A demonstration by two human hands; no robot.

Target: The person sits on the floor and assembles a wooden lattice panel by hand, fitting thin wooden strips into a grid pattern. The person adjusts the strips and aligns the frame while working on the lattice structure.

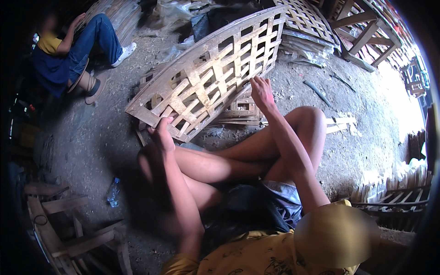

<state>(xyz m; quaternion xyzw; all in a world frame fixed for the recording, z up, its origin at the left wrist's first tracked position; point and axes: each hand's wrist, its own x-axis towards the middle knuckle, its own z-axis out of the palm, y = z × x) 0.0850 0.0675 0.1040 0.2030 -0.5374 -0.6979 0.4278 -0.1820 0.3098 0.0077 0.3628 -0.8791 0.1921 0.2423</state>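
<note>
Seated on the dirt floor (pixel 91 137) with legs crossed, steadying a woven bamboo lattice panel (pixel 215 68) that leans tilted across the upper centre of the frame. Left hand (pixel 162 133) closed over the panel's lower edge, near its left corner, thumb up. Right hand (pixel 262 91) further right at the same lower edge, fingers curled loosely against a slat; whether gripping or only pressing, cannot tell. Looks like a holding or adjusting step in working the lattice, with both hands on its near rim. Next move probably calls for keeping the panel propped with one hand while shifting the other along the strips. More slats (pixel 238 112) lying beneath the panel. Another person (pixel 68 46) sitting at upper left; plastic bottle (pixel 113 192) at lower left.
</note>
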